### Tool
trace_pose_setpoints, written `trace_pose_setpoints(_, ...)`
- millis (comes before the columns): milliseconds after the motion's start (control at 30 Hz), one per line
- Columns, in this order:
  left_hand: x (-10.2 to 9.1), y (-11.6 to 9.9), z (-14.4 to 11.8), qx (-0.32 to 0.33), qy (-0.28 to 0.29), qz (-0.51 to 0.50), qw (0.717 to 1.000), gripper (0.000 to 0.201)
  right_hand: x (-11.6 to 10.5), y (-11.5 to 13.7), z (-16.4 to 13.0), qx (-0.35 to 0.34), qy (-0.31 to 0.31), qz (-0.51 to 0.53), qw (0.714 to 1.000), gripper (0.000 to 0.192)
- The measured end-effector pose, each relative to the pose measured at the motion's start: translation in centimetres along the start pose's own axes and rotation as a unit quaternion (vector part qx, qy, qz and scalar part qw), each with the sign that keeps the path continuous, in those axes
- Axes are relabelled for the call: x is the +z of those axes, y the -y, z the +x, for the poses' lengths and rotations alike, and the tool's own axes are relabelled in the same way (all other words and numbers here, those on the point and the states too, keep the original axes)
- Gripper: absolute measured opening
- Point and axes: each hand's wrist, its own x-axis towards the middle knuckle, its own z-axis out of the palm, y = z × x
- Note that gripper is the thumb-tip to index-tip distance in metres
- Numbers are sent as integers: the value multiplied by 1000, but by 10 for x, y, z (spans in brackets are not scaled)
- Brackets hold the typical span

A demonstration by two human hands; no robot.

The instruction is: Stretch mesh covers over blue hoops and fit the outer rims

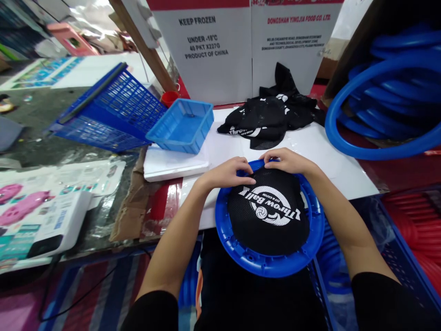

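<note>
A blue plastic ring lies at the near edge of a white board, with a black mesh cloth printed "Throw Ball" stretched over it. My left hand rests on the far left rim, fingers pressing the mesh edge. My right hand pinches the mesh at the far rim beside it. A heap of more black mesh cloths lies further back on the board.
A small blue tray and a tilted blue basket stand to the left. Stacked blue rings are at the right, red rings below them. White cardboard boxes stand behind. Printed packages lie at far left.
</note>
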Motion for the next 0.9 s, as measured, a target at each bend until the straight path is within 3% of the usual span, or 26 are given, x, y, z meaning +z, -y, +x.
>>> trace_pose_setpoints(133, 2, 3, 1, -15, -19, -5, 1000, 18, -1, -5, 2, 6, 5, 6, 1000, 28)
trace_pose_setpoints(367, 6, 9, 4, -50, -147, -57, 986, 9, -7, -10, 4, 17, 30, 12, 999, 33)
trace_pose_setpoints(733, -2, 10, -1, -106, -101, -59, 988, 13, 0, -10, 4, 10, -7, -61, 998, 20)
trace_pose_setpoints(900, -3, 11, -1, -117, -86, -63, 987, 14, -1, -8, 4, 14, 9, -67, 998, 21)
